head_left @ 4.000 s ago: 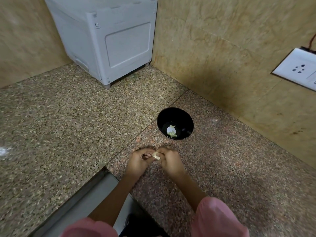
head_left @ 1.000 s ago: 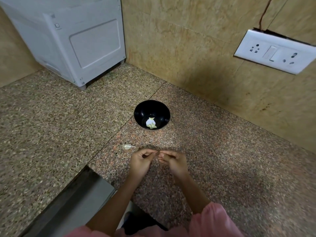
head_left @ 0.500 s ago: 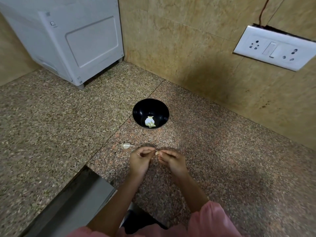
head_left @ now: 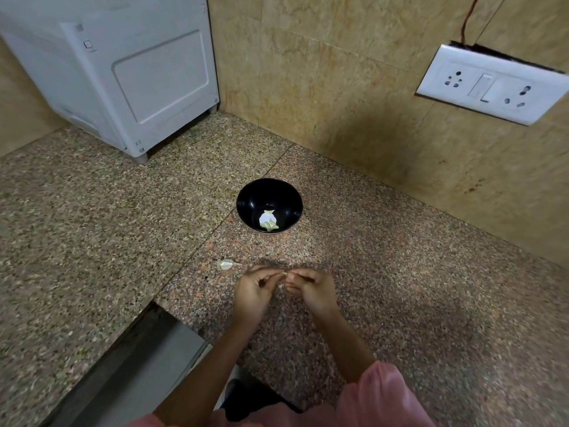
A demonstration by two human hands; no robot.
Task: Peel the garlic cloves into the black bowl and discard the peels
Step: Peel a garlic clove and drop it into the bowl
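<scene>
The black bowl (head_left: 269, 205) stands on the granite counter and holds a few pale garlic pieces (head_left: 268, 222) at its bottom. Nearer to me, my left hand (head_left: 254, 292) and my right hand (head_left: 311, 291) meet fingertip to fingertip and pinch a small garlic clove (head_left: 284, 275) between them; most of the clove is hidden by the fingers. A loose garlic clove with a thin tail (head_left: 226, 265) lies on the counter just left of my left hand.
A white appliance (head_left: 123, 72) stands in the far left corner. A white socket plate (head_left: 492, 84) sits on the tiled wall at right. A recessed sink edge (head_left: 147, 343) opens at the lower left, close to my left forearm.
Four seconds ago both hands held a clove close to the bowl; since then a clove with a tail has come to lie left of the hands. Over the last second the hands barely moved.
</scene>
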